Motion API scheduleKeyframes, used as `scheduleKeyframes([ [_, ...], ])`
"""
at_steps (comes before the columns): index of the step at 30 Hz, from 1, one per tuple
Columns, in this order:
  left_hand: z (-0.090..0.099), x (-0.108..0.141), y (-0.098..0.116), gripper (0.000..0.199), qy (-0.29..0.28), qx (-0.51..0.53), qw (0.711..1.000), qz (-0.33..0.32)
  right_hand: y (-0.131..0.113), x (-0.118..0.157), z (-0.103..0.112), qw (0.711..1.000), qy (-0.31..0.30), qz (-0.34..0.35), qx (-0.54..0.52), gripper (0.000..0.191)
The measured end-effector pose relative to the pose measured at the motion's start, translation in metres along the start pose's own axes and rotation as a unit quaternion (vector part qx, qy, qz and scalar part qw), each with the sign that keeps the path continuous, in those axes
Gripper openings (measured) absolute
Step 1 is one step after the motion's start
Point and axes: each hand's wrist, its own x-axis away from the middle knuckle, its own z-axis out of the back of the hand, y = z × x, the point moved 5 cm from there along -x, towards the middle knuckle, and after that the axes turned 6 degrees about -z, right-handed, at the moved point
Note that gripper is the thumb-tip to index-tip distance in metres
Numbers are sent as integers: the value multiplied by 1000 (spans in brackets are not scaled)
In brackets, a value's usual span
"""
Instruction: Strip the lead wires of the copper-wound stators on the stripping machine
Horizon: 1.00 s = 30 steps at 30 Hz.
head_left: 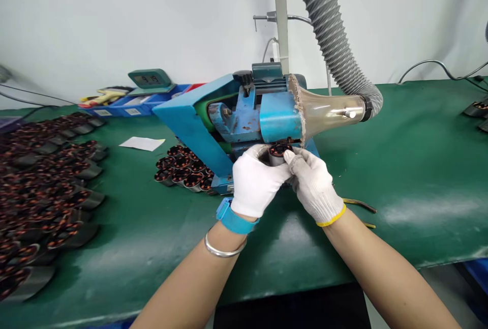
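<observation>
Both hands wear white gloves and meet at the front of a blue machine (280, 118). Between them is a metal cylinder with dark and copper-coloured windings (277, 158), held upright just below the machine's blue cover. My left hand (256, 180) has its fingers wrapped round the cylinder's left side, with a blue band and a silver bangle at the wrist. My right hand (314, 181) grips the cylinder from the right, thumb near its top rim. Some fingertips are hidden behind the cylinder and the gloves.
Many similar cylinders (82, 197) stand in rows at the left, and a smaller group (181, 169) beside the machine. A grey hose (331, 24) joins a clear funnel (328, 111). Behind are blue bins (133, 109), a clock (149, 80) and white paper (142, 143).
</observation>
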Motion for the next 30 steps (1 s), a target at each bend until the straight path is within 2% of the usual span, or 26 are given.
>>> scheduleKeyframes([
  [6,-4,-1,-4,32,2,12,1000,-15,7,-3,3,999,-11,25,-32,35],
  [10,-4,0,-5,31,-3,14,1000,-18,9,-1,2,1000,-2,18,-22,36],
  [12,-2,5,-5,31,0,21,999,-42,8,4,3,1000,5,16,-15,38],
  [16,3,21,-9,39,25,30,993,-112,3,21,5,998,-25,42,45,40],
  [19,2,26,-19,49,42,83,991,-95,-1,29,5,990,-68,66,105,43],
  [22,1,23,-25,50,53,116,989,-79,-3,31,7,980,-52,101,164,37],
  [24,-1,21,-25,50,39,114,990,-80,-6,32,9,970,-17,149,189,31],
  [26,-5,23,-23,53,-6,111,991,-80,-9,31,12,964,10,173,200,27],
  [28,-10,27,-19,52,-66,106,989,-74,-10,27,16,971,22,146,188,25],
  [30,-12,31,-15,44,-100,84,989,-68,-11,20,25,985,35,96,138,25],
])
